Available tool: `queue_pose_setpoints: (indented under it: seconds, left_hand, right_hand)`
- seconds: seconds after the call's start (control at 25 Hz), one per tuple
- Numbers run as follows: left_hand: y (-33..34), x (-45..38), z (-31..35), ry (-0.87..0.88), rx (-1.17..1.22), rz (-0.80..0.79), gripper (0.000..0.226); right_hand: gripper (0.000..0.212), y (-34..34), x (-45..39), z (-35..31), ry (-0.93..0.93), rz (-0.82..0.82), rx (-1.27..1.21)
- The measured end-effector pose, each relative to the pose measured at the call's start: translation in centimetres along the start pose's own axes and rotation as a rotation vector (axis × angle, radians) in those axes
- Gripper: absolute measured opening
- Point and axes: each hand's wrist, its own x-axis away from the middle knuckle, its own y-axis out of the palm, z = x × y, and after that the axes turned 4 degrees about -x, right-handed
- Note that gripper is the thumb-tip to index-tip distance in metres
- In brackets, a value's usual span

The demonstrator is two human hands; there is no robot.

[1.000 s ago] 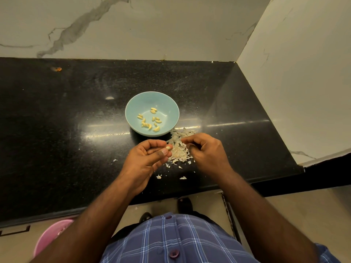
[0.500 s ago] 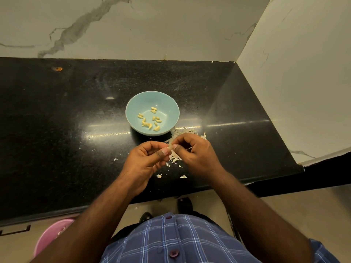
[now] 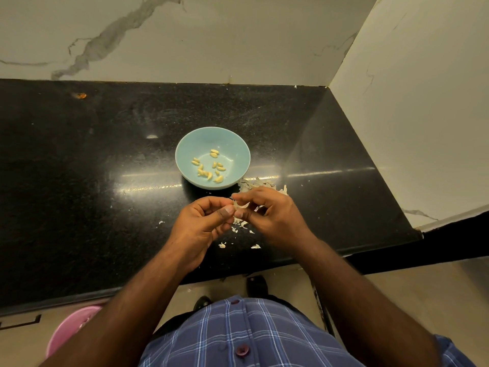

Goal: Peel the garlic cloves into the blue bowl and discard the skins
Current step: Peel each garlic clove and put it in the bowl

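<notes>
Together, left hand [image 3: 203, 221], right hand [image 3: 267, 213] pinching garlic clove [image 3: 238, 206], near blue bowl [image 3: 190, 147]

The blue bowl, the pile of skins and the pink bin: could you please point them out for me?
blue bowl [image 3: 185, 144]: head view, bare inner wall.
pile of skins [image 3: 260, 184]: head view, heap beyond the hands.
pink bin [image 3: 66, 332]: head view, rim.

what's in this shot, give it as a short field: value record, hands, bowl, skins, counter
left hand: pinches a garlic clove at its fingertips
right hand: pinches the skin of the same clove
blue bowl: upright on the counter, peeled cloves inside
skins: loose pile right of the bowl, partly under the right hand, a few flakes nearer the edge
counter: black, glossy
pink bin: below the counter, lower left
</notes>
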Motion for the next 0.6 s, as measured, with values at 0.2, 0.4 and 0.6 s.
queue_pose_setpoints:
  seconds: [0.2, 0.4, 0.6]
  left_hand:
    - [-0.1, 0.0, 0.0, 0.002, -0.024, -0.003, 0.011]
    - [-0.3, -0.2, 0.4, 0.017, -0.007, 0.005, 0.016]
    - [-0.4, -0.4, 0.6, 0.013, 0.006, -0.015, 0.022]
  right_hand:
    - [0.012, 0.4, -0.2, -0.2, 0.051, 0.007, -0.067]
    - [0.018, -0.4, -0.7, -0.1, 0.288, 0.122, -0.26]
    - [0.026, -0.9, -0.6, -0.1, 0.137, 0.132, -0.117]
